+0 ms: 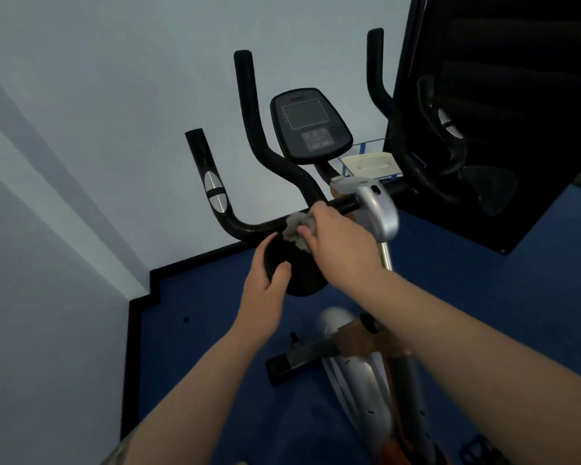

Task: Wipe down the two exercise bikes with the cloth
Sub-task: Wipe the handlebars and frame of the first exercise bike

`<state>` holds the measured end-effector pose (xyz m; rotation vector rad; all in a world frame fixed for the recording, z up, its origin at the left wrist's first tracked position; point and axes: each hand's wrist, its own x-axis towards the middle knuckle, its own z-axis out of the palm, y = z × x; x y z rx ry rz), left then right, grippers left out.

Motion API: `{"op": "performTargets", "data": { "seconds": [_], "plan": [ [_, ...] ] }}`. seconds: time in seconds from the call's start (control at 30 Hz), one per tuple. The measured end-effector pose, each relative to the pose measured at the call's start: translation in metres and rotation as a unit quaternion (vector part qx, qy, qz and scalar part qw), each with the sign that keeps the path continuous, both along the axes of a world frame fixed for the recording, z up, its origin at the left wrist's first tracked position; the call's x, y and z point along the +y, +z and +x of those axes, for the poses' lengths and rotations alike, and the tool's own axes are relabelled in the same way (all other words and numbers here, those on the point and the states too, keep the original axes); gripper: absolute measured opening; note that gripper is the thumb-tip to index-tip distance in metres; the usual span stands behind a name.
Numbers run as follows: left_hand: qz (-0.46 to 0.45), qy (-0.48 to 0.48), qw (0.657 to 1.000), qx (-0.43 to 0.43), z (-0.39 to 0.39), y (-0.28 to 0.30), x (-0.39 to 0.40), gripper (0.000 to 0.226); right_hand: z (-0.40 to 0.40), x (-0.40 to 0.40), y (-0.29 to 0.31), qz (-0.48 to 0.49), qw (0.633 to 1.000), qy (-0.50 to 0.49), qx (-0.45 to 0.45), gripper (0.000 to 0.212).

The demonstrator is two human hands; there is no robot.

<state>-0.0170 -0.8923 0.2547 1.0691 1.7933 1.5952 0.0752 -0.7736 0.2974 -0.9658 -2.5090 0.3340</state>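
An exercise bike stands in front of me with black handlebars, a dark console and a silver stem cover. My right hand grips a grey cloth and holds it against the handlebar's cross tube, left of the stem. Just below, my left hand grips a black padded elbow rest under the bar. The bike's silver and orange frame runs down toward me. Only one bike shows; a mirror at the right repeats its handlebar.
A pale wall fills the left and back, meeting blue carpet at a black skirting. A dark mirror panel leans at the right. A cream object in a blue wire basket sits behind the stem. The bike's black foot bar lies on the floor.
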Motion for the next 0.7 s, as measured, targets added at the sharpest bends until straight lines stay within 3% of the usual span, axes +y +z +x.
{"op": "performTargets", "data": {
  "seconds": [0.1,0.27,0.43,0.5,0.6,0.7],
  "plan": [
    [-0.003,-0.027,1.0,-0.01,0.0,0.004,0.001,0.044,-0.023,0.005,0.011,0.022,0.996,-0.028,-0.088,0.035],
    [-0.002,-0.037,0.999,-0.033,0.001,0.006,0.0,0.042,0.01,-0.023,-0.008,-0.094,0.989,-0.056,0.102,0.024],
    [0.011,-0.026,0.999,-0.044,0.004,0.007,0.002,0.042,-0.002,-0.004,-0.002,-0.065,0.996,-0.053,0.014,0.036],
    [0.015,-0.019,0.999,-0.043,0.005,0.006,0.003,0.042,-0.004,-0.006,-0.003,-0.087,0.992,-0.078,0.058,0.036],
    [0.02,-0.008,0.999,-0.049,0.007,0.005,0.003,0.041,0.011,-0.032,-0.026,-0.161,0.96,-0.084,0.215,0.023],
    [0.018,-0.018,0.999,-0.04,0.005,0.004,0.002,0.041,0.017,-0.034,-0.029,-0.177,0.96,-0.052,0.213,0.02]
  ]
}}
